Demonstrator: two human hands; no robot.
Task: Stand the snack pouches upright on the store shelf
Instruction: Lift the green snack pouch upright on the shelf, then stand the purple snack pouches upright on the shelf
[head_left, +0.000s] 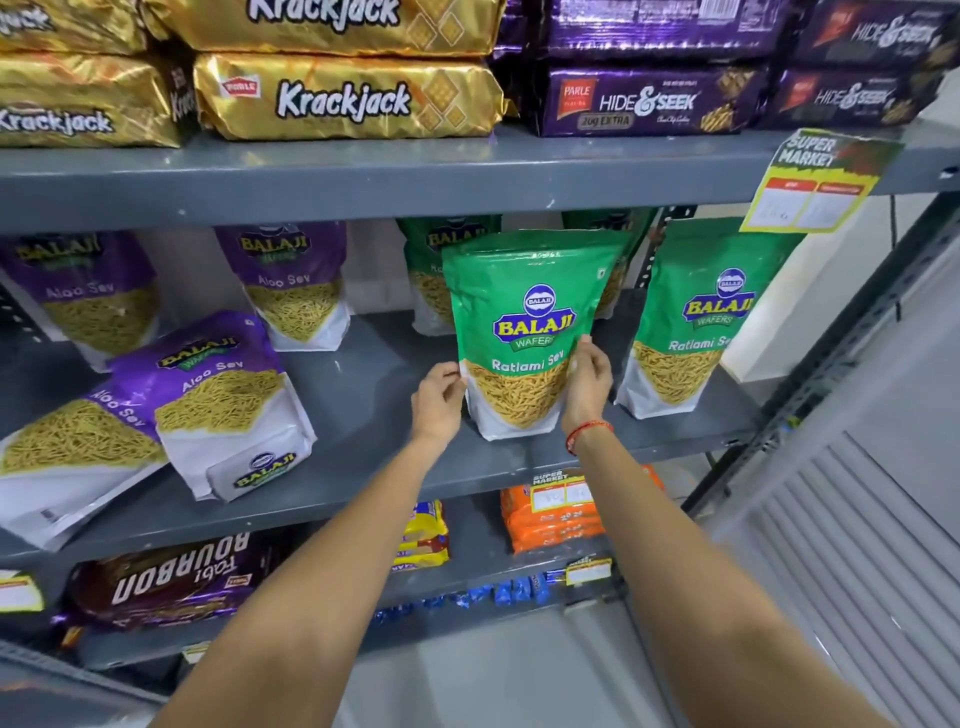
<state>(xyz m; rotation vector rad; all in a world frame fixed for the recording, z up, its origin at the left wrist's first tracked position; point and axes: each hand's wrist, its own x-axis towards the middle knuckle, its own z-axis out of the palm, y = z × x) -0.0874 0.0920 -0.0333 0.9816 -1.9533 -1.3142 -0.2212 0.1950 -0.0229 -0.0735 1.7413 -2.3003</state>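
Observation:
A green Ratlami Sev pouch (524, 332) stands upright at the front of the grey middle shelf (363, 395). My left hand (439, 402) pinches its lower left edge and my right hand (587, 382) grips its lower right edge. Another green pouch (696, 317) stands upright to the right, and more green ones (431, 280) stand behind. On the left, two purple Aloo Sev pouches (223, 400) (67, 452) lie tilted on their backs near the shelf front. Two more purple pouches (293, 286) (88, 296) stand at the back.
Gold Krackjack packs (343, 98) and purple Hide & Seek packs (644, 101) fill the shelf above. A price tag (815, 182) hangs from that shelf's edge. Biscuit packs (171, 577) and orange packets (550, 514) sit on the shelf below. A slotted upright (852, 332) bounds the right side.

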